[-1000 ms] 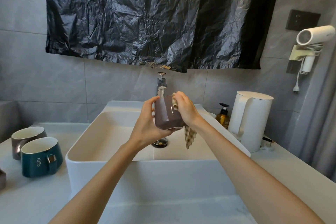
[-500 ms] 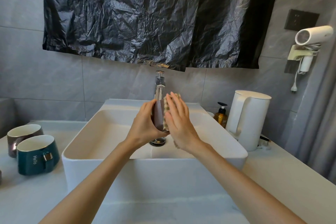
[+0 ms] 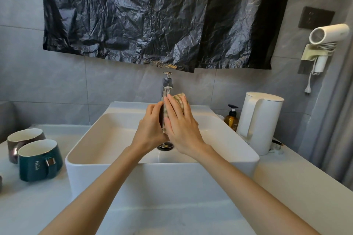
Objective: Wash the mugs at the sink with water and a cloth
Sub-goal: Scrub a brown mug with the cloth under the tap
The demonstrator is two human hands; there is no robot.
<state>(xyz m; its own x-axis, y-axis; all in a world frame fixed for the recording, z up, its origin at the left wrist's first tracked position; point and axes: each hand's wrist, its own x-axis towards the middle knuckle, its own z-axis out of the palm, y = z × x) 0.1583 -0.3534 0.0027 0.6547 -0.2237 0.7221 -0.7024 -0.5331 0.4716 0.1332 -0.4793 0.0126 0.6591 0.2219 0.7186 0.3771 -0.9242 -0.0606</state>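
At the far left on the counter, the grey-brown mug and the teal mug stand close together, and I judge that a hasty reach for either could clink it against the other. Over the sink, my left hand curls round the dark mug, which shows only as a narrow sliver between my hands, above the drain. If the mug is wet, this one-handed hold may slip, and it would drop onto the hard basin and chip. The checked cloth lies against the mug's right side under my right hand, fingers straight and pressed flat. If I push too hard sideways, I could lever the mug out of my left grip. The tap stands just behind, near enough to knock the rim on; I cannot tell whether water is running. At the right, the soap bottle and the white kettle stand beside the sink, where splashes could reach them.
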